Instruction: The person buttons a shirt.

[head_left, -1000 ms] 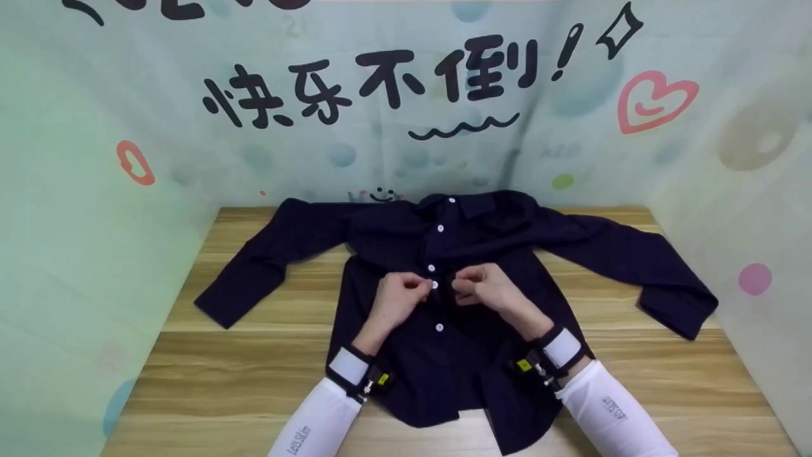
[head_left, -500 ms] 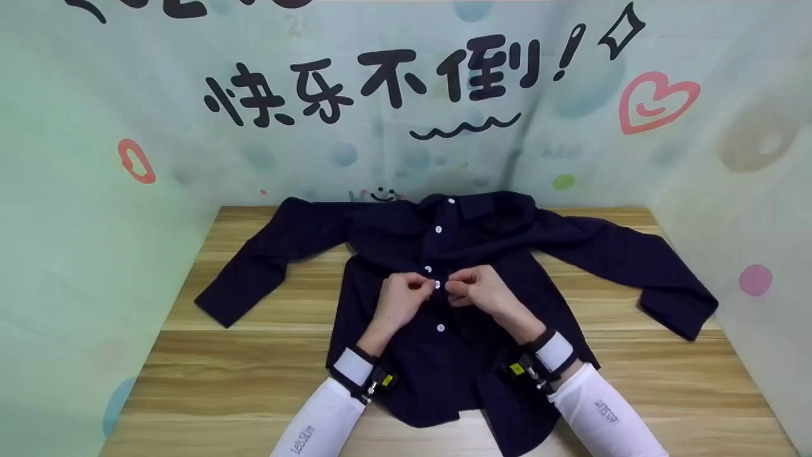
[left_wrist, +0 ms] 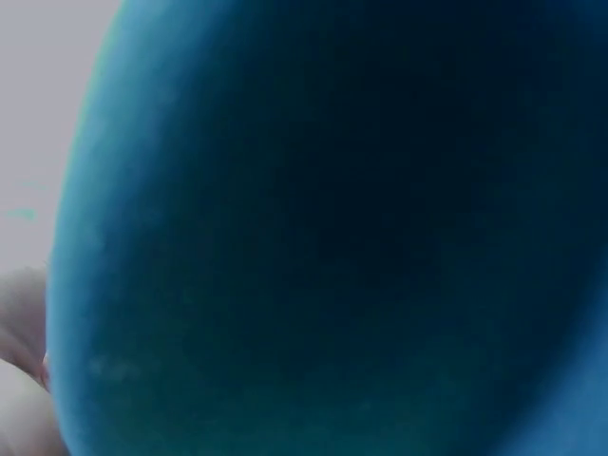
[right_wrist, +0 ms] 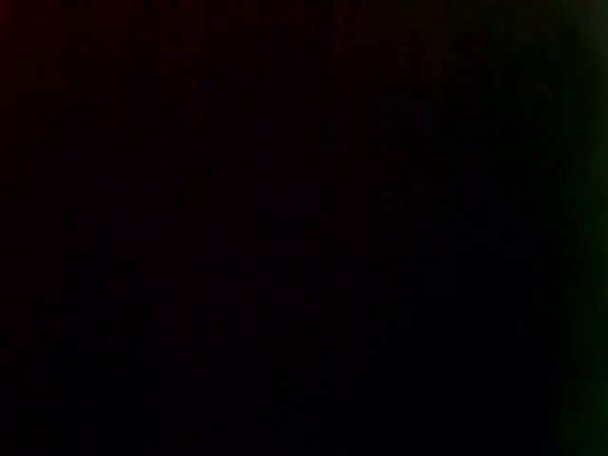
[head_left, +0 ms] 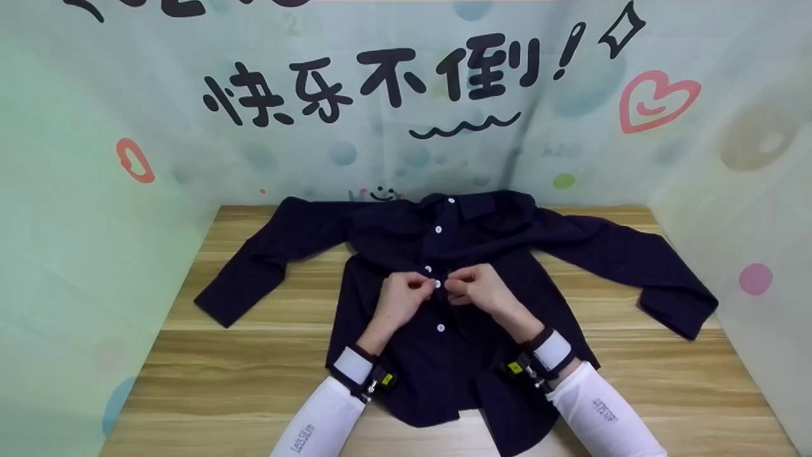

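A dark navy button-up shirt lies front up, collar at the far side and sleeves spread to both sides. White buttons run down its front. My left hand pinches the shirt's front edge beside a white button, thumb and forefinger together. Just to the right, my right hand pinches the shirt's other front edge, its fingertips a small gap from the button. Blurred dark cloth fills most of the left wrist view, with a bit of hand at its left edge. The right wrist view is almost black.
The shirt lies on a wood-grain table. A printed cloth backdrop closes off the back and both sides. Another white button sits on the shirt nearer the front, and one just beyond the hands.
My right hand has moved slightly left, closer to the left hand and the button. The left hand has shifted a touch to the right with its button. The last half second shows almost no motion.
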`<state>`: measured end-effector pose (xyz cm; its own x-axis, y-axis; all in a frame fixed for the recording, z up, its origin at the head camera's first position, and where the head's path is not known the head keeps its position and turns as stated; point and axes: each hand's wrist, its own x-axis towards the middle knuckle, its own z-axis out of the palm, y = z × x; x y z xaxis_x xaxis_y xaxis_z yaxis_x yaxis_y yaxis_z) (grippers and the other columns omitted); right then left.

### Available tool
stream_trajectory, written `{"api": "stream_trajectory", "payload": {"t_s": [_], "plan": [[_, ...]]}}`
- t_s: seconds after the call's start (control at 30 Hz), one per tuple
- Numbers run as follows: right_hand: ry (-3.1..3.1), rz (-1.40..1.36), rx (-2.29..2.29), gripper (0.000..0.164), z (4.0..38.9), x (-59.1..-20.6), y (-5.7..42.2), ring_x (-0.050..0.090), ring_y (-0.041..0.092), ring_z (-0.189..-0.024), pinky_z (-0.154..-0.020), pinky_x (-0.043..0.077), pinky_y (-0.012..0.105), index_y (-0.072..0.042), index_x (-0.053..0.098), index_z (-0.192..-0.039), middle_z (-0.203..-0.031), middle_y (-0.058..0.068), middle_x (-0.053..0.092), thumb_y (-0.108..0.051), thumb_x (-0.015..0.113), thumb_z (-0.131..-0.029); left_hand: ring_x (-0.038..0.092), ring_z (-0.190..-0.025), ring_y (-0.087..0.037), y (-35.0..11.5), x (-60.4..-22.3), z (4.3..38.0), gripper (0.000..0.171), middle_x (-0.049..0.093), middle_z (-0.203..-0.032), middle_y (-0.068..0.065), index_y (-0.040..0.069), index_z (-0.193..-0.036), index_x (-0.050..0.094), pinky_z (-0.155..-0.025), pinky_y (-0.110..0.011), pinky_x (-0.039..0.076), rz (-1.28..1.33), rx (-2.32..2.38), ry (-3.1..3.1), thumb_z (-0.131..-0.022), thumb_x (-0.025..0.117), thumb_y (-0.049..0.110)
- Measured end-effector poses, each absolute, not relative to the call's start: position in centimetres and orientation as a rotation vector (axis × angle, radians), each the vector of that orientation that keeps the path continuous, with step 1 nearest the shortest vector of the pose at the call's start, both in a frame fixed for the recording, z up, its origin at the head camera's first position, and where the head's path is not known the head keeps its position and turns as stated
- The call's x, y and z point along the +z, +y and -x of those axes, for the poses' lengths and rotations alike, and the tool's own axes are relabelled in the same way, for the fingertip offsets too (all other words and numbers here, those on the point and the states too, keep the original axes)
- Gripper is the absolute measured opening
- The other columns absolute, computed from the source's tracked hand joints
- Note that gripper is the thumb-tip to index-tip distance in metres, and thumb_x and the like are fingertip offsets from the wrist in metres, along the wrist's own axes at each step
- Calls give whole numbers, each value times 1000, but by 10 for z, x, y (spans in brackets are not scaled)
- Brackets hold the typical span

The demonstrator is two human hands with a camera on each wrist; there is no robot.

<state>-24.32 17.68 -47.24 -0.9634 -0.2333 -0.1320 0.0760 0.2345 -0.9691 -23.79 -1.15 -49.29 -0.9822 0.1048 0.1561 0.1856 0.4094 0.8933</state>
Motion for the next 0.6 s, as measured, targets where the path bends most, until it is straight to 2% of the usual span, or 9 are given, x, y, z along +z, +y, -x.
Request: {"api": "stream_trajectory", "payload": {"t_s": [0.2, 0.6], "plan": [[2263, 128, -1783, 22, 242, -472, 176, 70, 15, -74, -75, 61, 32, 15, 69, -111, -98, 14, 73, 0, 67, -95, 64, -65, -6, -11, -493, 237, 12, 71, -71, 1, 5, -85, 80, -67, -23, 50, 250, -1663, -2574, -91, 73, 14], [2246, 106, -1810, 21, 243, -472, 174, 70, 14, -72, -73, 61, 31, 16, 69, -110, -90, 10, 72, 2, 66, -95, 64, -65, -7, -9, -496, 239, 12, 71, -70, 1, 6, -85, 80, -67, -24, 50, 273, -1607, -2559, -89, 73, 14]]}}
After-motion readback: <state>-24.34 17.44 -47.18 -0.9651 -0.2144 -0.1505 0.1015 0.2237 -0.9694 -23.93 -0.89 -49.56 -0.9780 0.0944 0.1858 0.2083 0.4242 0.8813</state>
